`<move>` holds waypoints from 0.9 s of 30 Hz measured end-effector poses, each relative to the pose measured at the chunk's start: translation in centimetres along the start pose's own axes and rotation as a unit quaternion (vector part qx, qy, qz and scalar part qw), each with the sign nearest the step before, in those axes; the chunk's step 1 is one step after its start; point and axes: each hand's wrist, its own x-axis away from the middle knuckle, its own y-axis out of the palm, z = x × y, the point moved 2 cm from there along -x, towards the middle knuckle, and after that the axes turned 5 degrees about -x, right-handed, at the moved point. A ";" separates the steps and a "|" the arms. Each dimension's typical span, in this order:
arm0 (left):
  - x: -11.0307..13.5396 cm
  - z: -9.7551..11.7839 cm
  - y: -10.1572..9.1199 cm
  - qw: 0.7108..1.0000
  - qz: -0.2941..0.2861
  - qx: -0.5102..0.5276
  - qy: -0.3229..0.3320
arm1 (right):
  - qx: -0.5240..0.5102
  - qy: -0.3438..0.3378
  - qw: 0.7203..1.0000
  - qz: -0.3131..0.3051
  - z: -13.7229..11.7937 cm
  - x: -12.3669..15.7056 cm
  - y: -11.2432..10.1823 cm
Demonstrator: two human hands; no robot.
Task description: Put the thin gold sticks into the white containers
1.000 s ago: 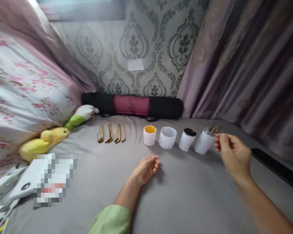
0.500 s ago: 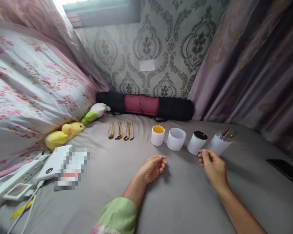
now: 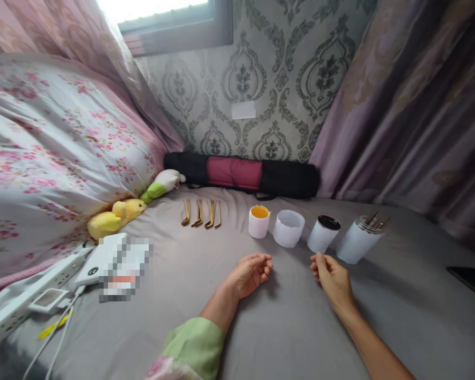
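Observation:
My left hand (image 3: 253, 275) rests on the grey sheet, its fingers loosely curled with nothing in them. To its right, my right hand (image 3: 331, 275) has thumb and fingertips drawn together, and no object shows between them. It is just in front of a white-wrapped cup with a dark inside (image 3: 321, 238). Left of that cup stand a wide white cup (image 3: 288, 236) and a smaller white cup with a yellow-orange inside (image 3: 258, 228). On the right, a white-wrapped jar (image 3: 356, 245) holds several thin metal sticks. Gold-coloured rods with bent ends (image 3: 209, 215) lie in small groups farther left.
A long black and maroon bag (image 3: 234, 174) lies along the wall. Yellow (image 3: 105, 224) and green-white (image 3: 164, 184) plush toys lean by a floral cloth. A power strip (image 3: 27, 301), white device (image 3: 97, 264) and cables are at left. A dark phone-like slab (image 3: 471, 282) lies right.
My right hand has drawn back left and slightly down, away from the jar. My left hand stays nearly in place. The view has shifted a little.

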 end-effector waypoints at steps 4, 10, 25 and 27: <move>0.1 -0.1 0.0 1.000 -0.005 0.002 0.006 | -0.001 0.004 1.000 -0.011 0.5 -0.1 0.1; 0.1 -0.2 0.0 1.000 -0.006 -0.001 0.008 | 0.015 0.005 1.000 -0.020 0.8 -0.2 0.0; 0.0 0.2 0.3 0.994 0.081 -0.065 -0.026 | 0.038 -0.018 0.999 -0.025 0.4 0.2 -0.1; -0.1 0.6 0.0 0.991 0.107 -0.081 -0.026 | 0.047 -0.019 0.998 -0.027 0.5 0.1 -0.1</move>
